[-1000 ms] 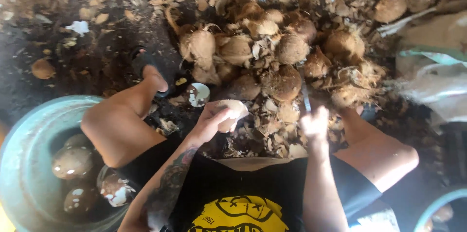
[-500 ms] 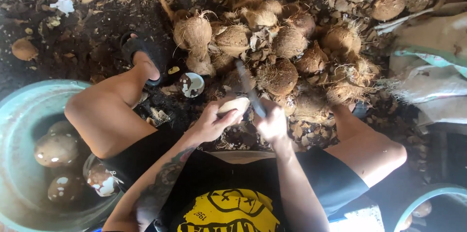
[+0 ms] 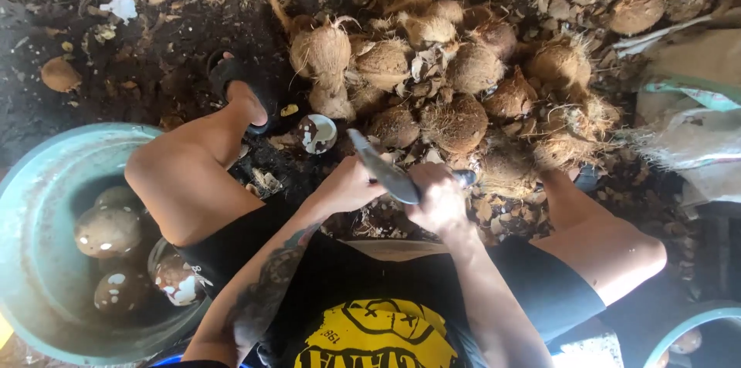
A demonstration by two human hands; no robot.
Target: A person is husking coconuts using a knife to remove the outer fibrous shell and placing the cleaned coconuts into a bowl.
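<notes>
- At the bottom centre of the frame, nearest to me, is my black shirt with its yellow print; both forearms run up from it toward the middle.
- My left hand sits just left of centre, fingers curled around something I cannot make out, since the hand and the blade hide it.
- My right hand is just beside it, fingers wrapped tight on the handle of a knife. The grey blade slants up and left across my left hand, its tip pointing at the upper middle.
- My knees spread to either side: left knee at middle left, right knee at lower right. The only open room for my hands is the narrow gap between them.
- Against my left leg, at lower left, stands a big teal tub of water with peeled brown coconuts floating in it. Its rim touches my thigh.
- A second teal rim cuts the bottom right corner.
- Just above my hands, a broken shell piece with a white inside lies on the dark ground near my left foot in its black sandal.
- Beyond that, a heap of husked coconuts fills the upper middle, close enough that the nearest ones sit just beside my right hand.
- At the right edge lie pale sacks, crowding that side.
- The upper left is dark dirt strewn with husk chips, the freest patch in view.
</notes>
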